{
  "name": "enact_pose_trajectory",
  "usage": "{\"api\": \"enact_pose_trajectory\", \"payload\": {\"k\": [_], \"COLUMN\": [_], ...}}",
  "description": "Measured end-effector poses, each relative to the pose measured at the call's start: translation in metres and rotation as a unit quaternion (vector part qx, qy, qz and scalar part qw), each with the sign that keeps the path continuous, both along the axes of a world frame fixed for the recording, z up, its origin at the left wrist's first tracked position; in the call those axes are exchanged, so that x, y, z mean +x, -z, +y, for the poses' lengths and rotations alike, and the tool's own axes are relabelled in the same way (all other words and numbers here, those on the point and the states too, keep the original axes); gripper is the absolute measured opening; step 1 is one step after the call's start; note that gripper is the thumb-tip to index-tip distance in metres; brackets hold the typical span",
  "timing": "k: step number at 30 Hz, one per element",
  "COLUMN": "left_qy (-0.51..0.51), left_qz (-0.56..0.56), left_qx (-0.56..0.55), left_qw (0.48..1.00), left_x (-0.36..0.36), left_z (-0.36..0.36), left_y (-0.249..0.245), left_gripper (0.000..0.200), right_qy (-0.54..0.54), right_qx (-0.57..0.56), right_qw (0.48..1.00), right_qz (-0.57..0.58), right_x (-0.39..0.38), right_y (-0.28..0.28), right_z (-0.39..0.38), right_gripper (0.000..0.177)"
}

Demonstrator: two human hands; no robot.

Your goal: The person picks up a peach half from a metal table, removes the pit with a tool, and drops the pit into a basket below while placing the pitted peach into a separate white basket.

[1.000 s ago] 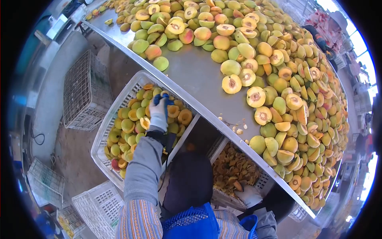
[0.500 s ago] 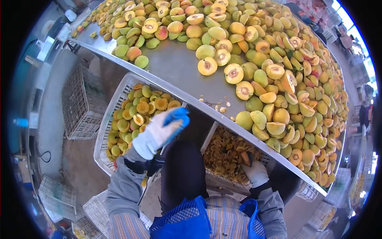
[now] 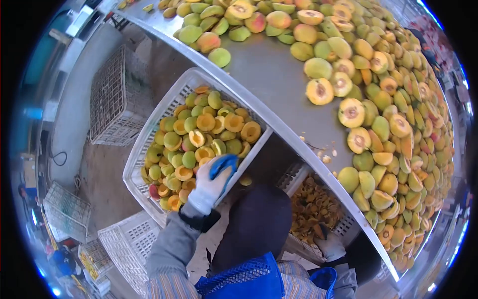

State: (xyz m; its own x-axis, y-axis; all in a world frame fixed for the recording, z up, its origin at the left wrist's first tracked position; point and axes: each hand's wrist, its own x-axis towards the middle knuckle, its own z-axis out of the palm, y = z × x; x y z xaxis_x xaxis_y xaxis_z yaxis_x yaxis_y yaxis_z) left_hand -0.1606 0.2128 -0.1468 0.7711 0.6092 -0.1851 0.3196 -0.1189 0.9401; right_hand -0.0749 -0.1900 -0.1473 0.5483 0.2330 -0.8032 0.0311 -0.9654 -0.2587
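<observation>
My left hand [image 3: 213,180], in a white glove with a blue palm, is above the right edge of a white crate [image 3: 130,167] filled with halved yellow-green fruit [image 3: 188,159]. Its fingers are curved, apart from the thumb, with nothing visible between them. Down at the lower right, my gloved right hand [image 3: 330,247] is closed round a narrow brown and dark object, too unclear to name. It is beside a second crate [image 3: 343,226] of small brownish-orange pieces [image 3: 311,207].
A metal table [image 3: 279,84] slopes across the top right, heaped with cut fruit [image 3: 393,124]. Small pale bits lie near its edge. Stacked crates [image 3: 109,99] are at the left, and more crates [image 3: 130,241] stand on the floor at lower left. My knee [image 3: 261,214] is between the two fruit crates.
The view has shifted towards the left crate. My left hand has moved down and closer to that crate's fruit. My right hand stays by the crate of brownish pieces.
</observation>
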Motion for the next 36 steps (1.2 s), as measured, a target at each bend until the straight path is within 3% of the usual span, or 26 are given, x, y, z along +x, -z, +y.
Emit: {"api": "enact_pose_trajectory", "payload": {"k": [2, 4, 6, 8, 10, 12, 13, 14, 16, 18, 19, 21, 22, 24, 25, 26, 27, 29, 30, 31, 32, 33, 34, 36], "left_qy": [-0.076, -0.030, -0.021, 0.006, 0.044, 0.065, -0.051, -0.054, 0.092, 0.084, 0.086, -0.029, -0.033, 0.003, 0.057, 0.001, -0.049, -0.063, 0.091, 0.062, -0.004, -0.063, -0.112, -0.235], "left_qz": [0.079, 0.137, 0.029, 0.017, 0.013, 0.043, 0.084, 0.083, 0.186, 0.284, 0.287, 0.285, 0.285, 0.286, 0.261, 0.308, 0.328, 0.213, 0.184, 0.326, 0.397, 0.290, 0.245, 0.171], "left_qx": [-0.110, -0.241, -0.351, -0.322, -0.276, -0.046, -0.238, -0.242, -0.230, -0.110, -0.113, -0.266, -0.257, -0.080, -0.137, -0.375, -0.590, -0.445, -0.428, -0.427, -0.448, -0.577, -0.599, -0.611], "left_qw": [0.988, 0.960, 0.936, 0.947, 0.960, 0.996, 0.966, 0.965, 0.951, 0.949, 0.947, 0.920, 0.923, 0.955, 0.954, 0.874, 0.737, 0.867, 0.880, 0.841, 0.801, 0.761, 0.754, 0.736], "left_x": [-0.049, -0.094, -0.137, -0.159, -0.182, -0.186, -0.213, -0.185, -0.115, -0.077, -0.059, -0.032, -0.032, -0.041, -0.046, -0.055, -0.070, -0.118, -0.175, -0.150, -0.179, -0.223, -0.238, -0.274], "left_z": [-0.002, -0.006, -0.029, -0.052, -0.062, -0.071, -0.088, -0.077, -0.054, -0.061, -0.059, -0.055, -0.060, -0.067, -0.052, -0.053, -0.062, -0.066, -0.068, -0.038, -0.043, -0.051, -0.053, -0.056], "left_y": [-0.005, -0.018, 0.001, 0.022, 0.079, 0.143, 0.206, 0.177, 0.123, 0.118, 0.107, 0.083, 0.095, 0.125, 0.100, 0.111, 0.122, 0.104, 0.156, 0.046, 0.051, 0.076, 0.061, 0.064], "left_gripper": [0.028, 0.035, 0.044, 0.046, 0.041, 0.040, 0.039, 0.039, 0.039, 0.056, 0.056, 0.060, 0.060, 0.060, 0.060, 0.055, 0.050, 0.040, 0.050, 0.056, 0.057, 0.060, 0.063, 0.069], "right_qy": [0.027, 0.016, 0.011, -0.010, -0.026, -0.044, -0.048, -0.051, -0.053, -0.055, -0.054, -0.065, -0.066, -0.033, -0.027, -0.035, -0.034, 0.028, 0.026, 0.075, 0.124, 0.106, 0.088, 0.171], "right_qx": [-0.003, -0.020, -0.021, -0.016, -0.013, -0.074, -0.079, -0.078, -0.078, -0.107, -0.111, -0.067, -0.058, -0.014, 0.012, 0.027, 0.039, 0.113, 0.117, 0.193, 0.265, 0.250, 0.235, 0.350], "right_qw": [0.999, 1.000, 0.999, 0.999, 0.999, 0.996, 0.996, 0.996, 0.996, 0.992, 0.992, 0.994, 0.995, 0.999, 1.000, 0.999, 0.998, 0.986, 0.986, 0.971, 0.949, 0.954, 0.959, 0.921], "right_qz": [-0.016, -0.010, -0.031, -0.029, -0.030, 0.009, 0.008, 0.002, -0.002, 0.027, 0.031, 0.051, 0.051, 0.019, 0.006, 0.006, -0.022, -0.117, -0.118, -0.119, -0.120, -0.126, -0.132, 0.021], "right_x": [-0.001, -0.001, -0.007, -0.018, -0.022, -0.024, -0.025, -0.029, -0.028, -0.025, -0.023, -0.022, -0.022, -0.025, -0.023, -0.018, -0.014, -0.012, -0.009, -0.002, 0.005, 0.009, 0.012, 0.015], "right_y": [0.006, 0.005, 0.004, 0.023, 0.025, 0.011, 0.014, 0.020, 0.026, 0.028, 0.032, 0.042, 0.046, 0.054, 0.050, 0.040, 0.026, 0.013, 0.013, 0.013, 0.009, 0.000, -0.010, -0.029], "right_z": [-0.002, 0.013, 0.027, 0.028, 0.038, 0.064, 0.062, 0.056, 0.052, 0.050, 0.045, 0.034, 0.033, 0.029, 0.037, 0.048, 0.056, 0.064, 0.068, 0.074, 0.083, 0.101, 0.126, 0.185], "right_gripper": [0.061, 0.063, 0.064, 0.062, 0.061, 0.063, 0.063, 0.064, 0.064, 0.065, 0.065, 0.065, 0.065, 0.065, 0.064, 0.064, 0.058, 0.045, 0.045, 0.040, 0.034, 0.029, 0.024, 0.026]}}
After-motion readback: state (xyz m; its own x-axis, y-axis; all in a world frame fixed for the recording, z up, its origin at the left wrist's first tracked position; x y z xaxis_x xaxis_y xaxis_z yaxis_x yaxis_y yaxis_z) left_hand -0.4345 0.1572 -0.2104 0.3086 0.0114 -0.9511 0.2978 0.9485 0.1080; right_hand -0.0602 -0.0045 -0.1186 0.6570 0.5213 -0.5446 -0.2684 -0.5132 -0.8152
